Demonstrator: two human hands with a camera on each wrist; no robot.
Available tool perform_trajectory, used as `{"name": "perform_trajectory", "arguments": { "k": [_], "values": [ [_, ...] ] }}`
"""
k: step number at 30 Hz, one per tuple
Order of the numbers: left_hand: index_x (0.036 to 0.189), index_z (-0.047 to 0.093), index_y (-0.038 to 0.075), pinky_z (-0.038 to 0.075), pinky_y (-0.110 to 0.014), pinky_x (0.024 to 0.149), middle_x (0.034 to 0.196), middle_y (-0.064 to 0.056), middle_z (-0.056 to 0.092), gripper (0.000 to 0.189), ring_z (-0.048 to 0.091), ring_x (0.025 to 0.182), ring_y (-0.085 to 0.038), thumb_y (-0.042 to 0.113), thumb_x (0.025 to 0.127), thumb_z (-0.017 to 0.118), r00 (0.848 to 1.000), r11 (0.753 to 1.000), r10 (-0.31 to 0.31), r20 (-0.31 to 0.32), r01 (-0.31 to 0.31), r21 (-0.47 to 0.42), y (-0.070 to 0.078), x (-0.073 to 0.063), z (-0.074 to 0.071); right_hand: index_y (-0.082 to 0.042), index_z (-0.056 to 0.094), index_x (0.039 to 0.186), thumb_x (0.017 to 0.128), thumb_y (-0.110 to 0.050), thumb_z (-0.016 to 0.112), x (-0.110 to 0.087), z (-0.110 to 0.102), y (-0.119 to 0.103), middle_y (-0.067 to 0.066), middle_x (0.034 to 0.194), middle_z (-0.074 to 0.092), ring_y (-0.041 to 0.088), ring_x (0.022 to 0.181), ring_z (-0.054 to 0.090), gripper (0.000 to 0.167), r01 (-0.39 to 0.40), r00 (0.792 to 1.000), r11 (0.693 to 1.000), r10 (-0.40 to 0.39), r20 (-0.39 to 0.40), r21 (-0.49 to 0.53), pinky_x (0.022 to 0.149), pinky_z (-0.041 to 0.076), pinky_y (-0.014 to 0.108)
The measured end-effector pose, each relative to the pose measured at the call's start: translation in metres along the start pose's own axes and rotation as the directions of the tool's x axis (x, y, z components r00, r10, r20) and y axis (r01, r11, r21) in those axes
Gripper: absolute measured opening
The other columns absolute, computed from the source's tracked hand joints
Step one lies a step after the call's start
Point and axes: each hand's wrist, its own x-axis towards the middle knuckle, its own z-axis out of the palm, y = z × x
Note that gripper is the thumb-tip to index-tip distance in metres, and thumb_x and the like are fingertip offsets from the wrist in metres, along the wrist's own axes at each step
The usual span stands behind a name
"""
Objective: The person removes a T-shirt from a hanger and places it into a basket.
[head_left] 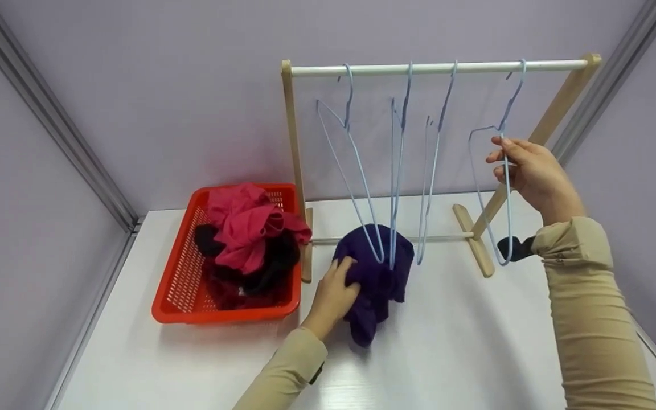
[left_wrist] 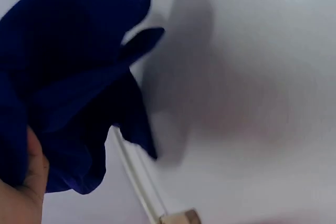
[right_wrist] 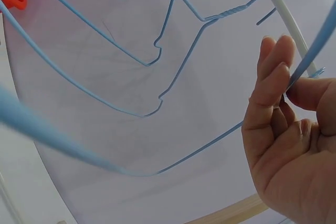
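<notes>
My left hand (head_left: pixel 333 296) grips a bunched dark purple garment (head_left: pixel 370 256), which hangs in loose folds over the white table. In the left wrist view the same garment (left_wrist: pixel 79 51) looks deep blue, and the thumb side of the hand (left_wrist: pixel 26 187) presses into its edge. My right hand (head_left: pixel 536 168) pinches the upper side of the rightmost blue wire hanger (head_left: pixel 510 210). That hanger's hook is over the rack's white rail (head_left: pixel 436 68). Seen from the right wrist, thumb and fingers of the right hand (right_wrist: pixel 289 124) meet on the wire.
Three more blue hangers, among them the leftmost hanger (head_left: pixel 356 171), hang left of the right hand. A red plastic basket (head_left: pixel 163 304) with pink clothing (head_left: pixel 242 222) and black clothing stands at the left. The rack's wooden foot (head_left: pixel 473 242) rests on the table (head_left: pixel 430 353).
</notes>
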Motion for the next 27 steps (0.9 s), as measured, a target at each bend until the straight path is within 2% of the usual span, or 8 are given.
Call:
{"name": "perform_trajectory", "arguments": {
  "k": [3, 7, 11, 14, 19, 22, 24, 27],
  "values": [
    [0.11, 0.06, 0.009, 0.05, -0.048, 0.089, 0.113, -0.015, 0.063, 0.038, 0.063, 0.101, -0.036, 0.004, 0.072, 0.061, 0.994, 1.0, -0.008, -0.109, 0.006, -0.02, 0.0, 0.004, -0.018, -0.014, 0.058, 0.109, 0.095, -0.029, 0.054, 0.001, 0.0, 0.0, -0.003, 0.076, 0.065, 0.007, 0.056, 0.055, 0.02, -0.001, 1.0, 1.0, 0.001, -0.016, -0.015, 0.055, 0.046, 0.016],
    [0.106, 0.062, 0.008, 0.05, -0.049, 0.087, 0.112, -0.015, 0.065, 0.036, 0.063, 0.099, -0.037, 0.004, 0.07, 0.063, 0.964, 0.998, -0.003, -0.266, -0.014, -0.063, -0.003, 0.009, -0.041, -0.015, 0.06, 0.107, 0.095, -0.028, 0.054, 0.0, -0.004, -0.001, -0.002, 0.076, 0.065, 0.007, 0.056, 0.056, 0.018, -0.002, 1.0, 1.0, 0.002, -0.015, 0.005, 0.056, 0.046, 0.017],
    [0.101, 0.063, 0.006, 0.049, -0.048, 0.09, 0.107, -0.016, 0.064, 0.031, 0.063, 0.101, -0.035, 0.003, 0.07, 0.064, 0.915, 0.992, 0.012, -0.403, -0.062, -0.111, -0.009, 0.014, -0.064, -0.014, 0.062, 0.104, 0.094, -0.025, 0.058, 0.001, -0.007, 0.0, -0.001, 0.075, 0.066, 0.008, 0.056, 0.057, 0.016, -0.007, 1.0, 0.998, 0.006, 0.016, 0.06, 0.056, 0.047, 0.018],
    [0.097, 0.062, 0.004, 0.048, -0.047, 0.091, 0.102, -0.017, 0.063, 0.028, 0.062, 0.098, -0.033, 0.002, 0.07, 0.064, 0.871, 0.988, 0.042, -0.49, -0.109, -0.11, -0.019, 0.016, -0.081, -0.014, 0.063, 0.103, 0.093, -0.024, 0.059, 0.002, -0.008, 0.001, 0.0, 0.076, 0.066, 0.008, 0.058, 0.058, 0.015, -0.011, 1.0, 0.998, 0.01, 0.017, 0.058, 0.057, 0.047, 0.018],
    [0.094, 0.061, 0.0, 0.047, -0.049, 0.088, 0.096, -0.021, 0.062, 0.026, 0.06, 0.094, -0.035, 0.0, 0.067, 0.061, 0.794, 0.981, 0.1, -0.599, -0.178, -0.072, -0.033, 0.015, -0.111, -0.015, 0.061, 0.104, 0.095, -0.029, 0.055, 0.001, -0.01, 0.003, -0.001, 0.08, 0.068, 0.009, 0.064, 0.063, 0.018, -0.035, 0.999, 0.999, 0.035, 0.025, 0.007, 0.061, 0.048, 0.019],
    [0.094, 0.06, -0.003, 0.045, -0.052, 0.091, 0.099, -0.025, 0.062, 0.026, 0.059, 0.101, -0.04, 0.002, 0.069, 0.061, 0.751, 0.979, 0.125, -0.648, -0.198, -0.041, -0.041, 0.015, -0.127, -0.016, 0.06, 0.106, 0.097, -0.031, 0.051, 0.0, -0.013, 0.005, -0.002, 0.083, 0.069, 0.009, 0.07, 0.066, 0.02, -0.054, 0.997, 0.998, 0.055, 0.05, -0.019, 0.064, 0.048, 0.02],
    [0.096, 0.06, -0.004, 0.044, -0.054, 0.094, 0.1, -0.026, 0.062, 0.026, 0.058, 0.105, -0.042, 0.003, 0.071, 0.062, 0.729, 0.979, 0.133, -0.671, -0.202, -0.025, -0.046, 0.015, -0.137, -0.016, 0.058, 0.109, 0.098, -0.032, 0.049, -0.001, -0.014, 0.006, -0.002, 0.085, 0.07, 0.009, 0.074, 0.067, 0.022, -0.063, 0.996, 0.997, 0.065, 0.063, -0.033, 0.067, 0.05, 0.02],
    [0.097, 0.059, -0.006, 0.042, -0.055, 0.097, 0.101, -0.028, 0.061, 0.024, 0.056, 0.108, -0.045, 0.001, 0.074, 0.062, 0.711, 0.983, 0.123, -0.693, -0.182, -0.012, -0.055, 0.015, -0.151, -0.015, 0.053, 0.114, 0.099, -0.034, 0.045, -0.001, -0.015, 0.009, -0.002, 0.088, 0.071, 0.01, 0.078, 0.068, 0.026, -0.076, 0.993, 0.996, 0.08, 0.084, -0.051, 0.072, 0.052, 0.02]
  ]
}}
